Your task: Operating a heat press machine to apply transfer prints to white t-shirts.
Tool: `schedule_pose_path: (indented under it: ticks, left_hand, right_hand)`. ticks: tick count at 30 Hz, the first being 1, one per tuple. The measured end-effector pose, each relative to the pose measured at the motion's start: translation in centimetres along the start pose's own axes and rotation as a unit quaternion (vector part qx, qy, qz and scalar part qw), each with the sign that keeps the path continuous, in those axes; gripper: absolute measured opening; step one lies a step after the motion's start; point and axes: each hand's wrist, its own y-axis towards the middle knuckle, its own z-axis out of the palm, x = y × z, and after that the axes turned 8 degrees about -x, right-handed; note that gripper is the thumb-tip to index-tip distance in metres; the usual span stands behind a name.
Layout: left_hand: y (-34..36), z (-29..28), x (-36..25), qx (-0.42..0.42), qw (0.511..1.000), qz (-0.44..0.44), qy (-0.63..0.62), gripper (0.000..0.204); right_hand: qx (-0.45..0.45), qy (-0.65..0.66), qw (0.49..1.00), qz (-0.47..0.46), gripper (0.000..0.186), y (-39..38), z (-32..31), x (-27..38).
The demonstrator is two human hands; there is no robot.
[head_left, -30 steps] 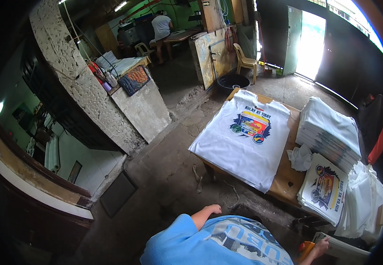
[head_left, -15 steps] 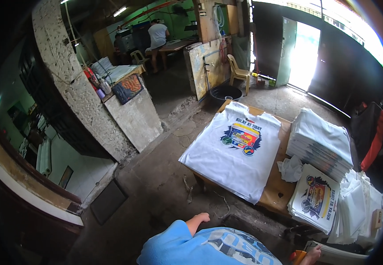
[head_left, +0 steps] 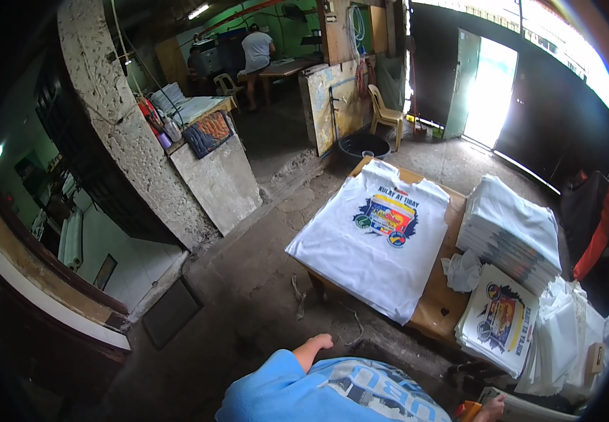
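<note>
My left hand (head_left: 322, 341) is out in front of my blue printed shirt (head_left: 346, 391), above the floor, its fingers curled with nothing visible in them. At the lower edge my right hand (head_left: 490, 408) is closed against an orange object (head_left: 468, 410), partly cut off by the frame, whose kind I cannot make out. Beyond my hands, a white printed T-shirt (head_left: 360, 246) lies spread flat on top of others on a wooden table (head_left: 427, 309). To its right sit a folded stack of white shirts (head_left: 512, 221), a crumpled white cloth (head_left: 462, 270) and a pile of printed pieces (head_left: 499, 316).
More white cloth (head_left: 564, 330) is heaped at the right, with a pale container (head_left: 529, 404) below. A plastic chair (head_left: 384, 111) and black basin (head_left: 364, 146) stand behind the table. A person (head_left: 256, 56) is in the back room. A dark mat (head_left: 171, 311) lies at left.
The view has shifted slightly, moving the surroundings a little in the picture. My right hand appears slightly lower and further left. The shirts on the table look the same.
</note>
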Motion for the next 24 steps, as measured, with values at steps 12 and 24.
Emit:
schedule_pose_path:
  ticks: [12, 24]
  left_hand:
    - [-1.4, 1.0, -0.3, 0.106, 0.992, 0.058, 0.019, 0.021]
    - [-2.0, 0.7, 2.2, -0.005, 0.999, 0.007, 0.031, 0.031]
  right_hand:
    - [0.018, 0.011, 1.0, -0.005, 0.056, -0.4, -2.0, 2.6]
    - [0.068, 0.029, 0.997, 0.038, 0.057, -0.4, -2.6, 3.3]
